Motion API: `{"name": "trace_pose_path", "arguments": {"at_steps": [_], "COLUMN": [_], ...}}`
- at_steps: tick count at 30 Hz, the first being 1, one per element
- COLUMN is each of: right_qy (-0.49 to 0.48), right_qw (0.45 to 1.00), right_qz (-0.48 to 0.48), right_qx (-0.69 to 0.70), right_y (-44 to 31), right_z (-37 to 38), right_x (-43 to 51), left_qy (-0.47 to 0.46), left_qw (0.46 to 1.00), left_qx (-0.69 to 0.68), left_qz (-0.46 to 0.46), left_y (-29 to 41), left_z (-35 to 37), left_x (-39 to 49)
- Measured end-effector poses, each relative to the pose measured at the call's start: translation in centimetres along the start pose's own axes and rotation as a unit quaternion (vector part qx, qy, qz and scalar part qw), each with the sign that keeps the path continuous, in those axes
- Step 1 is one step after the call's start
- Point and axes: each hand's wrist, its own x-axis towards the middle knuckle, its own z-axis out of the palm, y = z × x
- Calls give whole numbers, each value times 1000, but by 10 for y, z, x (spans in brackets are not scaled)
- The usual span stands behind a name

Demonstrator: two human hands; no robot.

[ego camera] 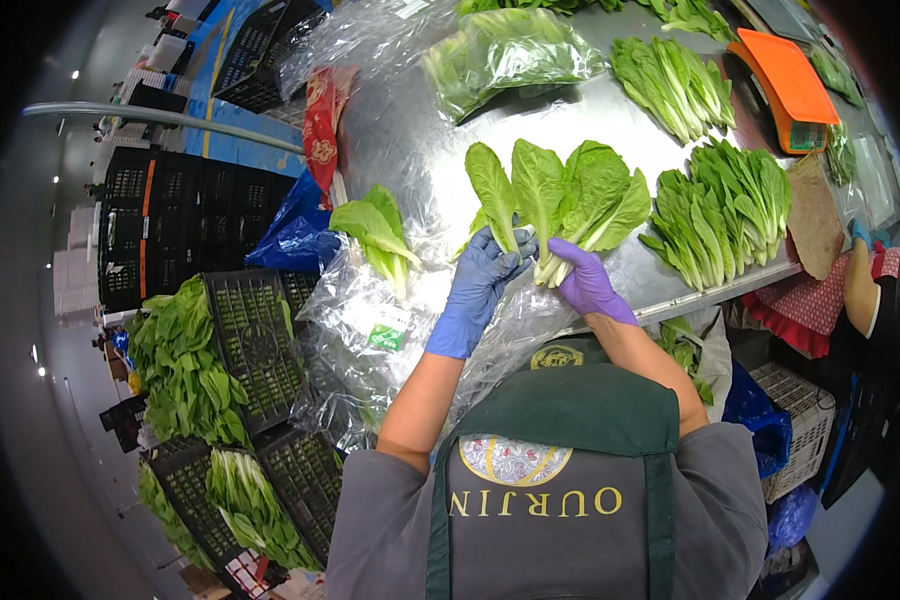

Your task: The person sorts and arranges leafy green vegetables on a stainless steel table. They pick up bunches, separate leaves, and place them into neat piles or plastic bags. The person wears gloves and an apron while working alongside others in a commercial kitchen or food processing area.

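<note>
In a blue glove, my left hand (481, 285) pinches the base of a single lettuce leaf (491, 184). My right hand (586, 279), gloved in purple, grips a small bunch of leafy lettuce (581, 195) by its pale stem ends. Both hands are close together above the metal table (435, 161) and clear plastic bags (345, 315). To the left of them lies a loose lettuce piece (379, 232). On the right sit a large pile of lettuce (724, 214) and, farther back, another lettuce bunch (675, 86).
A filled clear bag of greens (510, 56) lies at the back. An orange scale (791, 82) stands at the far right, near another person's arm (859, 277). Black crates (255, 345) with greens stand left of the table. A metal rail (165, 118) runs at upper left.
</note>
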Motion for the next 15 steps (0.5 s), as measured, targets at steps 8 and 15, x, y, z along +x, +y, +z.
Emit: {"name": "trace_pose_path", "arguments": {"at_steps": [8,15], "right_qy": [12,32], "right_qw": [999,990], "right_qz": [-32,-59], "right_qx": [-37,-125], "right_y": [0,7], "right_z": [7,14], "right_x": [-3,-8], "left_qy": [100,65], "left_qw": [983,907], "left_qx": [146,368], "left_qz": [47,195], "left_y": [-16,-37], "left_z": [0,6], "left_x": [3,-5]}}
